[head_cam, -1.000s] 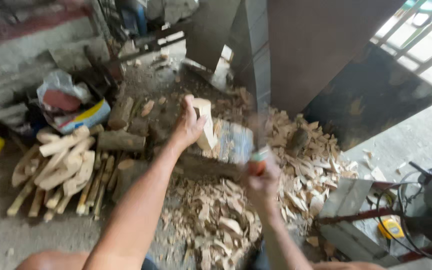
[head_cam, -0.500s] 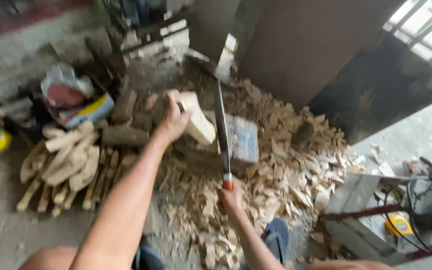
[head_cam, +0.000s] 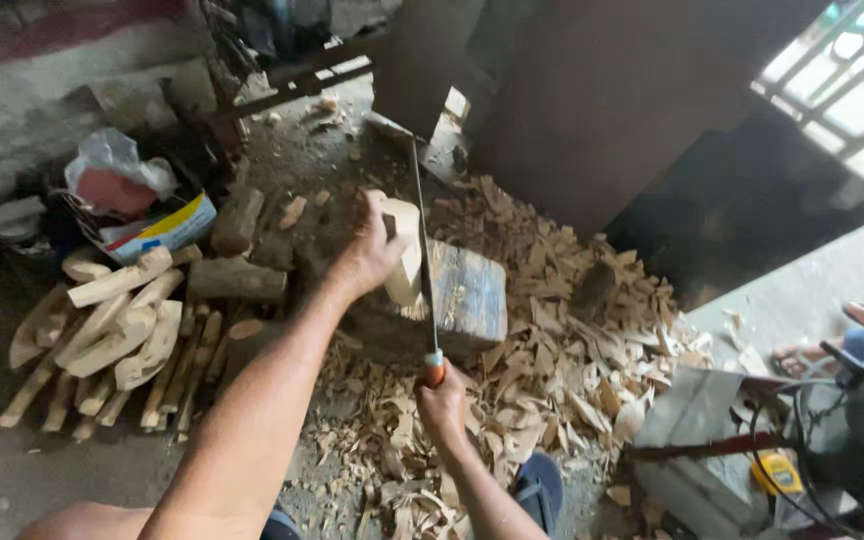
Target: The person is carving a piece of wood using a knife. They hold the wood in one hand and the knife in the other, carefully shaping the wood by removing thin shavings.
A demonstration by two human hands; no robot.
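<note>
My left hand (head_cam: 362, 262) grips a pale piece of wood (head_cam: 402, 248) standing on a dark chopping block (head_cam: 467, 295). My right hand (head_cam: 442, 398) is closed around the orange handle of a long machete (head_cam: 422, 240). The blade runs away from me, edge-on, right beside the pale wood and over the block. Wood chips (head_cam: 552, 370) lie thick around the block.
A stack of cut wooden pieces (head_cam: 112, 330) lies on the floor at the left, with logs (head_cam: 237, 278) and a plastic bag (head_cam: 117, 175) behind it. Another person's sandalled feet (head_cam: 832, 340) show at the right, near a metal stand (head_cam: 712, 440) and a dark sheet (head_cam: 752, 200).
The machete went from a blurred position at the block to blade upright beside the wood. My right hand drew back toward me; my left hand kept its hold on the wood.
</note>
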